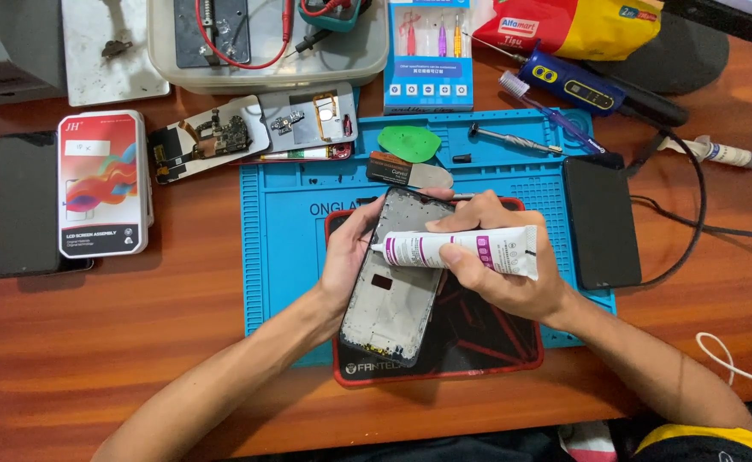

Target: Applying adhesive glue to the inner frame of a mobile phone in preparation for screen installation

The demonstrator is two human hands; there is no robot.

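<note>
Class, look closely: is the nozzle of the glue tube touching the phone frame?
Cannot tell. In the head view the nozzle of the glue tube, held by the right hand, overlaps the left edge of the phone frame, but from above no contact or gap shows.

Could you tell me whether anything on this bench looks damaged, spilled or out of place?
Nothing looks spilled or broken. The left hand holds a bare phone frame over the blue mat, and the right hand holds a glue tube with its nozzle at the frame's edge. Loose phone parts lie beside the mat.
</note>
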